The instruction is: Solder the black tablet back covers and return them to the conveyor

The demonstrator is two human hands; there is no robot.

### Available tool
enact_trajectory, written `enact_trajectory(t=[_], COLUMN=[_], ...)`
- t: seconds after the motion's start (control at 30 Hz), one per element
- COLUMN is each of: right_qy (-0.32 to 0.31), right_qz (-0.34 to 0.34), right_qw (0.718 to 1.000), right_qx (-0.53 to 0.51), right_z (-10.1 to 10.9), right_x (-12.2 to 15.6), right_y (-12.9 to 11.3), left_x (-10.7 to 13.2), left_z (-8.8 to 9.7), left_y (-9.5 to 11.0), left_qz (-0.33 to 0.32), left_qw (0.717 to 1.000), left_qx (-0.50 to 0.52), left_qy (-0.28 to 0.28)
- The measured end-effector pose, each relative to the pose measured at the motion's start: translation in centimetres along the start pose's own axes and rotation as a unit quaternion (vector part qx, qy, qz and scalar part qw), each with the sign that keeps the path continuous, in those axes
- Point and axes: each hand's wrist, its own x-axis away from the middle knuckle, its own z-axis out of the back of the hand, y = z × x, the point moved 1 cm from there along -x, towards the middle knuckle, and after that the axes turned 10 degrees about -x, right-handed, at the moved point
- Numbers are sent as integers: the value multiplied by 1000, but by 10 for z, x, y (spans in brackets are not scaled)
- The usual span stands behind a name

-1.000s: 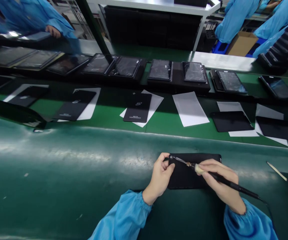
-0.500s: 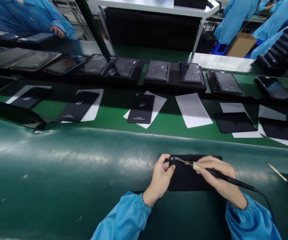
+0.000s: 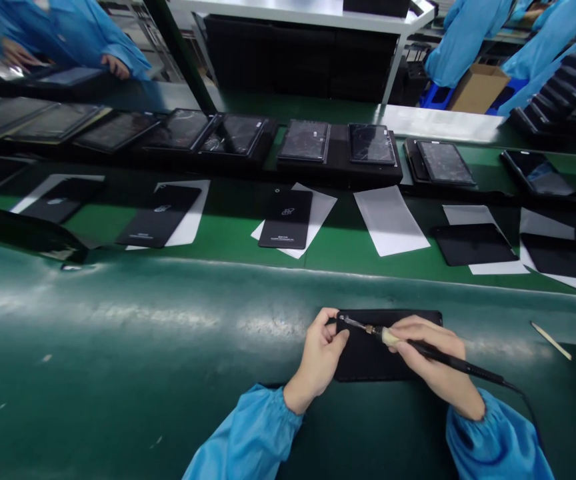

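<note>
Head cam: the black panel (image 3: 368, 363) is lying flat on the green bench mat (image 3: 143, 373), so I'll place everything off that. The left hand (image 3: 317, 353) has its left end pinched, thumb on the face and fingers round the edge near the top-left corner. The right hand (image 3: 435, 357) is over the panel's right half, fingers and thumb squeezed around the soldering iron (image 3: 461, 363), kinda like a pen. Iron slants down to the left, and its tip is at a tiny shiny spot in the panel's top-left corner. Can't tell if it's actually touching. The cord trails off past the panel's right side.

A thin wooden stick (image 3: 551, 341) sits on the mat, well right of the panel. Straight beyond the panel there's a white sheet (image 3: 392, 220), with a dark logo cover (image 3: 285, 220) on more paper left of that and a plain dark cover (image 3: 475, 244) to the right. Further back than those is a row of tablets (image 3: 372, 144), and a co-worker in blue (image 3: 63, 37) is way off to the panel's far left.
</note>
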Motion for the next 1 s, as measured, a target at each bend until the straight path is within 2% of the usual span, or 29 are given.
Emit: enact_trajectory(t=[0.27,0.47,0.57,0.7,1.0], right_qy=[2,113,140,146,146], right_qz=[8,30,27,11,8], right_qw=[1000,993,989,987,988], right_qx=[21,28,44,60,45], right_z=[-2,-7,-16,-24,-25], right_x=[0,24,32,36,37], right_y=[-1,8,13,17,20], left_x=[0,-1,-2,-2,-3], left_z=[-2,-4,-4,-5,-6], left_y=[1,-3,-5,-5,-6], left_qz=[2,-4,-10,-16,-22], left_qw=[1000,999,999,999,999], left_qx=[-2,20,20,13,11], left_qy=[-1,25,30,29,27])
